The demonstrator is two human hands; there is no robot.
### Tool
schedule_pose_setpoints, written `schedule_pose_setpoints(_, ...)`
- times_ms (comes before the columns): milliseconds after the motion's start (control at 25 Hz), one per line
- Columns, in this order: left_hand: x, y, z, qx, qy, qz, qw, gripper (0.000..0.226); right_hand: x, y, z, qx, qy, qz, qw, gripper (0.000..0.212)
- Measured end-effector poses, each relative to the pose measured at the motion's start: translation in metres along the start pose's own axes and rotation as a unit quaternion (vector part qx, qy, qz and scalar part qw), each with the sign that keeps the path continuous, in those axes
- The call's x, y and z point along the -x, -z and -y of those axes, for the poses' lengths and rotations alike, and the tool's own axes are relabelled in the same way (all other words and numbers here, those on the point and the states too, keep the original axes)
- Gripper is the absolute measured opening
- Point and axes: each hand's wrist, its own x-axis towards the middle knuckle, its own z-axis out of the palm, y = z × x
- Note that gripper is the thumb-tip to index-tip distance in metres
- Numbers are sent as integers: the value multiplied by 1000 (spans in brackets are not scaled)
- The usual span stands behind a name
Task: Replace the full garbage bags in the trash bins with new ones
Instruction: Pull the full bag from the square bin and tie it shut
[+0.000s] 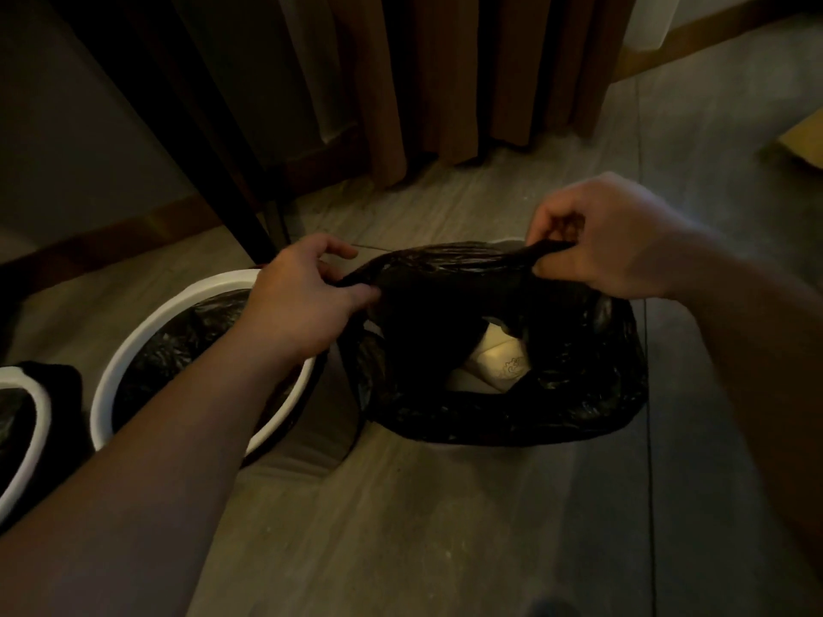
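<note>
A black garbage bag (556, 385) covers the bin at centre right, its mouth gathered upward. White paper waste (499, 365) shows through the opening. My left hand (307, 296) pinches the bag's left edge. My right hand (605, 242) pinches the right edge, and the plastic is stretched taut between both hands. To the left stands a white round trash bin (133, 345) lined with a black bag; my left forearm crosses over it. A third white-rimmed bin (31, 420), also lined in black, sits at the far left edge.
A dark table leg (249, 224) rises just behind the white bin. Brown curtains (445, 82) hang at the back. A cardboard box (801, 140) lies at the far right. Grey wood-look floor (445, 505) spreads in front of the bins.
</note>
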Motion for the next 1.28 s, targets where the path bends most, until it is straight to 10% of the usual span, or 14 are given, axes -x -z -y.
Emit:
schedule_pose_setpoints(160,23,-6,14,57,64,90,992,98,3,-13,8,5,-8,17,1000,21)
schedule_pose_setpoints(360,88,-50,58,243,97,2,965,89,7,-19,13,-1,5,-31,999,7)
schedule_pose_setpoints(840,164,-148,20,667,345,64,658,47,25,-24,28,-199,-12,-42,979,30)
schedule_pose_setpoints(1280,143,-147,-8,609,369,74,698,19,34,-28,26,-214,-2,-87,973,25)
